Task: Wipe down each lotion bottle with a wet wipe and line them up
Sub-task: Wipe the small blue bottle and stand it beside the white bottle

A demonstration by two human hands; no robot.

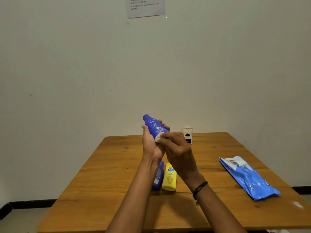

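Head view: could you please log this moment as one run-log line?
left hand: holds blue bottle | right hand: wiping with wet wipe | table: yellow bottle

Dim, warm indoor light with a greenish cast on the wall, soft forearm shadows on the wooden table, faint glare at 4 o'clock, wide-angle bowing at edges, wall notice text blurred at 12 o'clock

Both forearms raised, extended forward and converging. Left hand upright, palm toward the right hand, fingers curled round a blue bottle held tilted, cap up. Right hand just beside it, knuckles up, fingertips pinching a white wipe against the bottle's lower end. Dark band on right wrist.
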